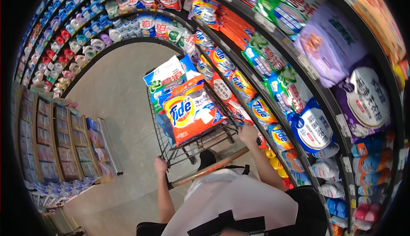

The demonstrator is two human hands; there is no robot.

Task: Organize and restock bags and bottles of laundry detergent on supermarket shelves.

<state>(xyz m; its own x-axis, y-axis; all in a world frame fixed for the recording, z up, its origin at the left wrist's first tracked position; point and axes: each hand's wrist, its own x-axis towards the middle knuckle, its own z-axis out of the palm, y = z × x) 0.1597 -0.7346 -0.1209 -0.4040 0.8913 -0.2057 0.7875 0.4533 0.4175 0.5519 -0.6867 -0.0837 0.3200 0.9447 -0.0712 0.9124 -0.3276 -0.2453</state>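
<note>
A black wire shopping cart point(205, 142) stands right before me, its worn handlebar point(213, 168) crossing close to my body. My left hand point(160, 165) is closed around the near left corner of its frame. At the near right side, my right hand point(248, 134) grips the frame beside the shelves. On top of the load lies a large orange and white Tide laundry detergent bag point(192, 111). Behind it, a green, white and blue detergent bag point(168, 76) leans in the basket. Further blue packaging shows partly beneath and behind these bags.
Shelves of bagged detergent point(262, 111) run close along the cart's right side. Bottled detergents fill a curved-looking shelf point(73, 44) ahead and left. A display rack of packs point(61, 140) stands left, across the grey floor point(125, 108). A dark shoe point(206, 159) shows below the cart.
</note>
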